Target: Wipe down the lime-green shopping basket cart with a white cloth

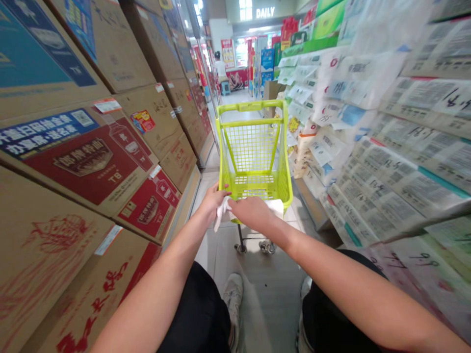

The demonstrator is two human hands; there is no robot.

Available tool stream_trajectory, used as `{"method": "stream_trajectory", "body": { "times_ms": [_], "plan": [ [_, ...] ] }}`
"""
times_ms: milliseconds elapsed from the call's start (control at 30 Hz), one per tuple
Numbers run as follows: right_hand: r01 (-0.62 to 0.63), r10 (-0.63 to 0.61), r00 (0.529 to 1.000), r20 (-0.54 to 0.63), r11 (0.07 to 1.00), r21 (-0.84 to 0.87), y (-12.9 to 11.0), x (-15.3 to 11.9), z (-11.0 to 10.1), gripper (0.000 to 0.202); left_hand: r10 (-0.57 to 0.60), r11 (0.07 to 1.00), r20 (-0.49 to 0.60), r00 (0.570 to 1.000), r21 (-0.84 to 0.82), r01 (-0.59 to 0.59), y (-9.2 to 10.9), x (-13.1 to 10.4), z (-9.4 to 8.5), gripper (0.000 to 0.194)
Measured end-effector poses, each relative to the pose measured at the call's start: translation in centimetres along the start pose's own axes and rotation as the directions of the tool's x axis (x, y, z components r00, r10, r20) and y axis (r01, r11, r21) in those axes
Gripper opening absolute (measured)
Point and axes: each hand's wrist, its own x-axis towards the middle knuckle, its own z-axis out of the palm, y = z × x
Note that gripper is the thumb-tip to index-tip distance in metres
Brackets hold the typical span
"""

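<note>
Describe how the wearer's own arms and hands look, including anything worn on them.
The left arm and right arm are bare, with no sleeves in view. No watch or bracelet shows. The left hand and right hand look ungloved; finer details are too small to tell.

A shopping cart (253, 105) is standing at the centre of the frame on the floor (265, 299). At its near edge, the left hand (215, 199) and, just to the right, the right hand (250, 210) are reaching in, with a cloth (222, 211) hanging between them. Stacked boxes (105, 164) are filling the left side; piled packs (390, 181) are lining the right. Beyond the cart, at upper centre, a person (221, 67) is sitting on a stool (225, 88), while a sign (265, 12) is hanging above, farther right
</note>
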Motion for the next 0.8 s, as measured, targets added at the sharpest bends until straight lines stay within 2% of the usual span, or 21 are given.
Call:
{"method": "stream_trajectory", "body": {
  "times_ms": [67,200,300,367,467,567,700,800],
  "plan": [
    [-0.006,0.006,1.0,0.012,1.0,0.015,0.3,-0.1,-0.2,0.034,-0.045,0.999,0.013,0.999,-0.016,0.046,0.6,0.7,-1.1,0.057],
    [-0.027,0.027,0.998,0.064,1.0,0.002,1.4,-0.8,-1.3,0.03,-0.091,0.996,0.009,0.996,0.017,0.09,1.9,2.4,-4.0,0.056],
    [-0.026,0.026,0.994,0.102,1.0,-0.004,2.1,-1.7,-2.0,0.029,-0.062,0.998,0.064,0.996,0.03,0.06,2.3,3.2,-5.6,0.052],
    [-0.024,0.025,0.995,0.098,1.0,-0.013,2.3,-2.2,-2.1,0.031,-0.026,0.999,0.081,0.996,0.048,0.022,2.1,3.4,-5.9,0.049],
    [-0.035,0.038,0.996,0.075,0.999,-0.035,2.4,-2.6,-1.8,0.03,0.043,0.996,-0.03,0.999,0.076,-0.041,1.2,3.1,-4.9,0.05],
    [-0.04,0.043,0.996,0.074,0.998,-0.043,2.0,-2.4,-1.3,0.026,0.077,0.994,-0.137,0.988,0.09,-0.065,0.2,1.9,-2.8,0.044],
    [-0.008,0.009,0.999,0.041,1.0,-0.028,1.0,-1.8,-0.5,0.027,0.118,0.992,-0.066,0.991,0.048,-0.115,-0.6,-0.3,0.3,0.036],
    [-0.015,0.016,1.0,0.025,1.0,-0.02,0.6,-1.4,-0.1,0.031,0.081,0.995,0.032,0.996,0.049,-0.082,-0.6,-1.2,1.2,0.039]
  ]
}}
